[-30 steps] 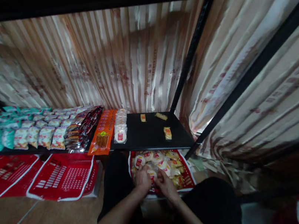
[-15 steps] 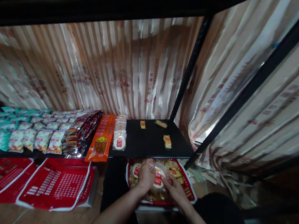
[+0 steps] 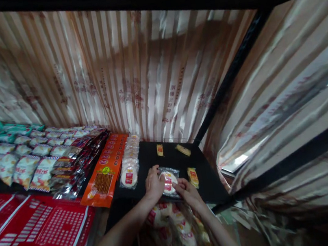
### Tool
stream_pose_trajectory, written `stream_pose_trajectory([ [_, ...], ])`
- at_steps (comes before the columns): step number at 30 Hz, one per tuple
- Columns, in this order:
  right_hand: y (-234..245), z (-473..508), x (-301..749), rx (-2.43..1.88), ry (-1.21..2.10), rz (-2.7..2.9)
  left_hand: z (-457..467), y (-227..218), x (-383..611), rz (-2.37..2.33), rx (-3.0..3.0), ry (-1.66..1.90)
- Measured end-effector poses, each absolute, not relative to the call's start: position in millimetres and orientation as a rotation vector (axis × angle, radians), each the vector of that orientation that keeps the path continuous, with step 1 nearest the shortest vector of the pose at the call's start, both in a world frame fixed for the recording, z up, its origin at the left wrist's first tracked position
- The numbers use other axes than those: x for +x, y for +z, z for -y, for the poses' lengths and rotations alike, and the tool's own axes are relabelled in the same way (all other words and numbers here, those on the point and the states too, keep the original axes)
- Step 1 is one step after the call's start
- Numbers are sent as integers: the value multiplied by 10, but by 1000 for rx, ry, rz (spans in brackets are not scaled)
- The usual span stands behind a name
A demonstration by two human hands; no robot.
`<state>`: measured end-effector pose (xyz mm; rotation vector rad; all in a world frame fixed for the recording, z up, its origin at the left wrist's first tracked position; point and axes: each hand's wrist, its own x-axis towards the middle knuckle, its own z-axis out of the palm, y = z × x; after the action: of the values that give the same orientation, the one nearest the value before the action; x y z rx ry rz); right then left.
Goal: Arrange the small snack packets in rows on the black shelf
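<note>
Both my hands hold one clear-wrapped round white cake packet [image 3: 168, 181] with a red label, just above the front of the black shelf [image 3: 172, 160]. My left hand [image 3: 154, 184] grips its left edge, fingers curled. My right hand [image 3: 186, 189] pinches its lower right corner. A row of the same round packets [image 3: 129, 165] lies to the left on the shelf. Below my arms sits a red basket [image 3: 174, 232] with more round and yellow packets.
Three small yellow packets [image 3: 192, 176] lie on the shelf's right part. Orange snack packs [image 3: 105, 171], dark red packs [image 3: 74, 161] and white-and-teal bags [image 3: 9, 162] fill the shelf to the left. Red flat baskets [image 3: 36, 236] lie lower left. Striped curtain [image 3: 133, 82] hangs behind and right.
My hands rose from the red basket with one round packet and brought it up over the black shelf's front. The view shifted forward and down.
</note>
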<state>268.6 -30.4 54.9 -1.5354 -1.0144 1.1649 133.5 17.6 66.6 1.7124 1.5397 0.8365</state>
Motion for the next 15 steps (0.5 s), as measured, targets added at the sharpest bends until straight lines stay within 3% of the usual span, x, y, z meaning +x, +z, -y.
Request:
stream_pose_trajectory([
  [6,621,-734,2648,-1660,860,1188,-694,867,1389,-1660,1838,873],
  [15,590,-1975,2507,-1944,499,1488,-1485,708,1581,-1704,1738,724],
])
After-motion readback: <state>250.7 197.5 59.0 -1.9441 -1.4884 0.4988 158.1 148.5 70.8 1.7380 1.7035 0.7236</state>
